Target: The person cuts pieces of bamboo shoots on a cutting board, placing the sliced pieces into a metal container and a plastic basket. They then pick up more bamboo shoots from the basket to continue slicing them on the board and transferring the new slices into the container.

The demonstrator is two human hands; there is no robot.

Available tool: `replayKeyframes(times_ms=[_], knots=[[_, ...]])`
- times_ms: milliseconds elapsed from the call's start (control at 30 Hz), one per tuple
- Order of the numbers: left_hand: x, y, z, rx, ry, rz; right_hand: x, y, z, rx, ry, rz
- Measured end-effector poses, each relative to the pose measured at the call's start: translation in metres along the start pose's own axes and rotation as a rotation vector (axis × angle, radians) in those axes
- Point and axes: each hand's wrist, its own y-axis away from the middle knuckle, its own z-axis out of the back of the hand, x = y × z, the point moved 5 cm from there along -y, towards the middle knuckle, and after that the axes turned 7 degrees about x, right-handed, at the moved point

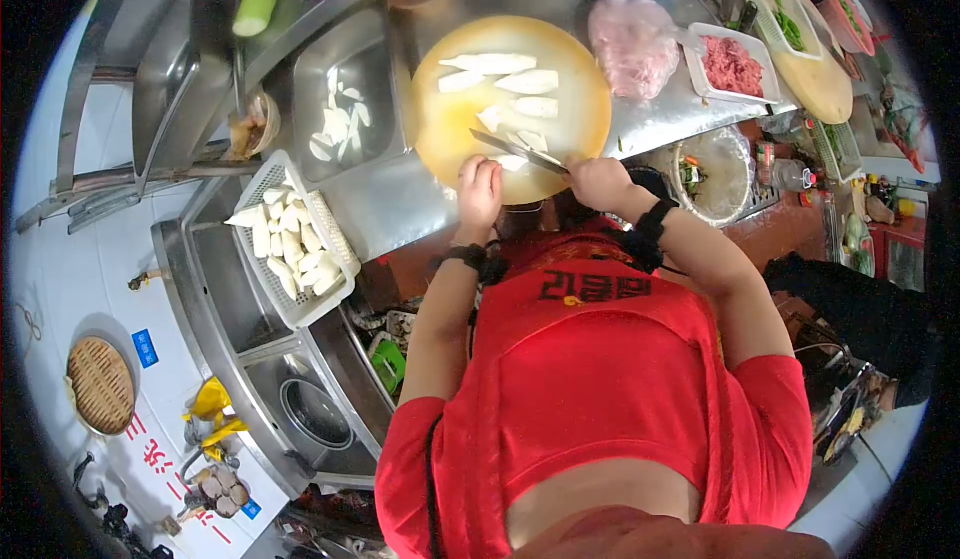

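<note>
On a round yellow cutting board (440,129) lie several pale, peeled vegetable pieces (528,82) that look like water bamboo shoots. My right hand (598,183) grips the handle of a kitchen knife (520,150), its blade slanting across the board's near part. Cut bits (532,140) lie just beyond the blade. At the board's near-left edge, my left hand (480,191) is closed, fingers curled against a white vegetable piece (511,163) on the near side of the blade. Those fingers partly hide the piece.
Left of the board, a steel tray (305,79) holds white slices. A white basket (345,277) of peeled pieces sits over the sink (240,304). On the right are a plastic bag (632,44), a tray of minced meat (733,65) and a lined bin (722,184).
</note>
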Motion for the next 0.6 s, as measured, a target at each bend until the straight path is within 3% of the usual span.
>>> replayKeyframes(times_ms=[600], knots=[[0.002, 0.006, -0.008, -0.091, -0.063, -0.145, 0.014, -0.004, 0.013, -0.007, 0.026, 0.061]])
